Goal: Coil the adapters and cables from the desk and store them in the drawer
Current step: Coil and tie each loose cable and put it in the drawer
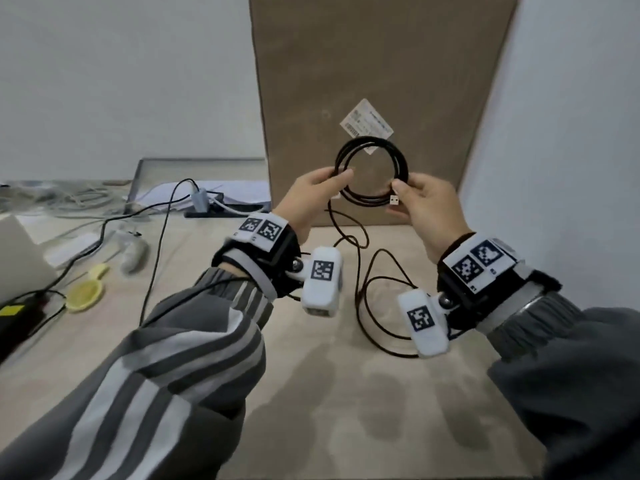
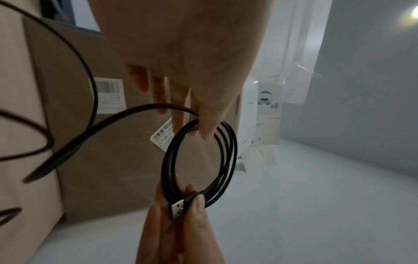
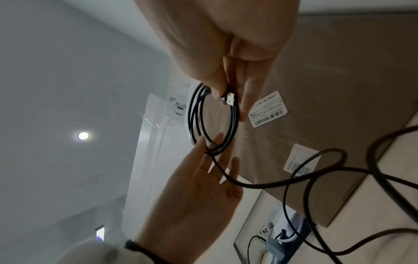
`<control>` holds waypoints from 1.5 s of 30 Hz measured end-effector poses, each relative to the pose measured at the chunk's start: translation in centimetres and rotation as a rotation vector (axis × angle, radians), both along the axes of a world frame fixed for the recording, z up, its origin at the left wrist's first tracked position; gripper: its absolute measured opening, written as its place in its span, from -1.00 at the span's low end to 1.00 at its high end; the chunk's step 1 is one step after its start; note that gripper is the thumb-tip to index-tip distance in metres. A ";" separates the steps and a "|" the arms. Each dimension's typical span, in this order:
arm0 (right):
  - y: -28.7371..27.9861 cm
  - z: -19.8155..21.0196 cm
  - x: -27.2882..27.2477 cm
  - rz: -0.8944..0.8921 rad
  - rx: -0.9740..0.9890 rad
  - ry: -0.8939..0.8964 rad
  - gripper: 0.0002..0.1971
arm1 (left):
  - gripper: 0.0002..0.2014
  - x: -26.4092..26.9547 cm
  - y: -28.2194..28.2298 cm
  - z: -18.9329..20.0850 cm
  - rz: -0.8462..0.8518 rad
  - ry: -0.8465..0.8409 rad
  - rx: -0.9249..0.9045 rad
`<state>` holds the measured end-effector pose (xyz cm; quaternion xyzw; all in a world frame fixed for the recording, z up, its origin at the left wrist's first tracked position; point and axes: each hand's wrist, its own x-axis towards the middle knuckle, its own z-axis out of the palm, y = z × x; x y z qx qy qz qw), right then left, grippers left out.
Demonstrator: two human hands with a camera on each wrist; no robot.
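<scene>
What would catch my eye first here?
The black cable, wound into a ring and held up in front of a tall cardboard box. The left hand holds one side; the right hand pinches the other beside the plug. The rest of it trails onto the desk.

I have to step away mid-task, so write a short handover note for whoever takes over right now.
Left hand: pinches the coil's left side.
Right hand: pinches the USB plug against the coil's right side.
Black cable: a few loops wound, held up in front of the cardboard box; its loose tail trails onto the desk.
Left: wind the tail, then store the cable. The drawer is not in view. More cables lie at the desk's left.
</scene>
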<state>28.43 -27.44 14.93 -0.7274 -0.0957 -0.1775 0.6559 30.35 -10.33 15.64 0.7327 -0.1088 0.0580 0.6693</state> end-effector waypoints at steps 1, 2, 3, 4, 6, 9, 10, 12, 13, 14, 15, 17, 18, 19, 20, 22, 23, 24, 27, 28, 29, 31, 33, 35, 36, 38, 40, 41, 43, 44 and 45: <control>0.0 -0.5 0.2 0.014 0.025 0.020 -0.80 | -0.74 0.3 -0.2 -0.7 -0.040 0.015 -0.029; -0.1 -0.9 0.5 0.022 0.053 0.040 -0.80 | -0.75 0.6 -0.5 -1.2 -0.083 0.022 -0.082; 0.0 -1.2 0.8 0.037 0.087 0.056 -0.80 | -0.76 0.9 -0.7 -1.5 -0.125 0.027 -0.160; 0.0 -1.6 1.1 0.055 0.116 0.066 -0.81 | -0.77 1.2 -0.9 -1.8 -0.164 0.038 -0.259; 0.1 -2.0 2.0 0.081 0.127 0.072 -0.82 | -0.79 1.6 -1.1 -2.0 -0.218 0.058 -0.446; 0.1 -2.5 3.4 0.062 0.007 0.083 -0.84 | -0.79 2.4 -1.0 -2.8 -0.245 0.064 -0.573; 0.0 -2.7 3.8 0.057 -0.039 0.076 -0.84 | -0.78 2.6 -1.0 -3.3 -0.243 0.067 -0.596; -0.3 -3.2 4.5 0.078 -0.087 0.076 -0.86 | -0.73 3.1 -1.0 -4.1 -0.242 0.073 -0.653; -0.4 -3.5 4.7 0.101 -0.100 0.090 -0.86 | -0.69 3.3 -1.0 -4.6 -0.244 0.079 -0.682; -0.6 -3.8 5.0 0.128 -0.109 0.109 -0.87 | -0.63 3.6 -1.0 -4.8 -0.248 0.089 -0.700; -0.7 -4.0 5.3 0.157 -0.112 0.128 -0.88 | -0.56 3.8 -1.0 -4.8 -0.251 0.099 -0.704; -0.9 -4.1 5.6 0.218 -0.104 0.156 -0.88 | -0.51 4.1 -0.9 -4.6 -0.254 0.106 -0.699; -0.9 -4.0 5.7 0.240 -0.092 0.158 -0.89 | -0.51 4.2 -0.9 -4.3 -0.261 0.102 -0.695; -0.9 -3.9 5.7 0.251 -0.078 0.154 -0.88 | -0.54 4.2 -0.9 -4.1 -0.266 0.097 -0.691; -1.0 -3.8 5.7 0.250 -0.072 0.144 -0.85 | -0.56 4.2 -0.9 -4.0 -0.266 0.089 -0.681; -1.0 -3.8 5.4 0.234 -0.106 0.121 -0.76 | -0.60 4.0 -0.9 -3.9 -0.230 0.063 -0.626; -0.9 -3.7 5.3 0.233 -0.144 0.109 -0.73 | -0.61 3.9 -0.9 -3.9 -0.201 0.048 -0.592; -0.8 -3.7 5.1 0.237 -0.183 0.097 -0.72 | -0.62 3.8 -0.9 -4.0 -0.173 0.037 -0.563; -0.6 -3.5 4.7 0.245 -0.300 0.078 -0.74 | -0.64 3.7 -0.7 -4.0 -0.102 0.015 -0.482; -0.9 -3.5 4.7 0.240 -0.348 0.069 -0.72 | -0.64 3.6 -0.6 -4.0 -0.086 -0.005 -0.439; -1.2 -3.4 4.9 0.222 -0.398 0.057 -0.68 | -0.65 3.6 -0.4 -4.0 -0.074 -0.032 -0.375; -2.0 -3.0 4.7 0.164 -0.501 0.020 -0.59 | -0.65 3.2 0.0 -3.9 -0.083 -0.100 -0.188; -2.5 -2.2 3.9 0.140 -0.579 -0.023 -0.57 | -0.66 2.7 0.3 -3.7 -0.132 -0.151 0.012; -2.5 -1.7 3.1 0.176 -0.655 -0.047 -0.67 | -0.67 2.0 0.2 -3.3 -0.171 -0.180 0.194; -2.2 -1.5 2.7 0.196 -0.706 -0.053 -0.73 | -0.67 1.7 0.1 -3.0 -0.170 -0.194 0.276; -1.7 -1.4 2.3 0.194 -0.780 -0.077 -0.88 | -0.67 1.3 -0.1 -2.8 -0.144 -0.214 0.366; -1.5 -1.5 2.6 0.152 -0.742 -0.097 -0.90 | -0.67 1.3 -0.3 -2.7 -0.135 -0.229 0.335; -1.5 -1.6 2.8 0.128 -0.688 -0.100 -0.86 | -0.69 1.3 -0.4 -2.7 -0.137 -0.237 0.300; -1.7 -1.7 3.3 0.075 -0.543 -0.093 -0.83 | -0.78 1.7 -0.9 -2.9 -0.120 -0.238 0.188; -1.9 -1.8 3.5 0.040 -0.447 -0.090 -0.82 | -0.80 1.9 -0.9 -3.1 -0.106 -0.216 0.119; -2.2 -1.9 3.7 0.000 -0.340 -0.090 -0.81 | -0.74 2.2 -0.8 -3.2 -0.085 -0.193 0.066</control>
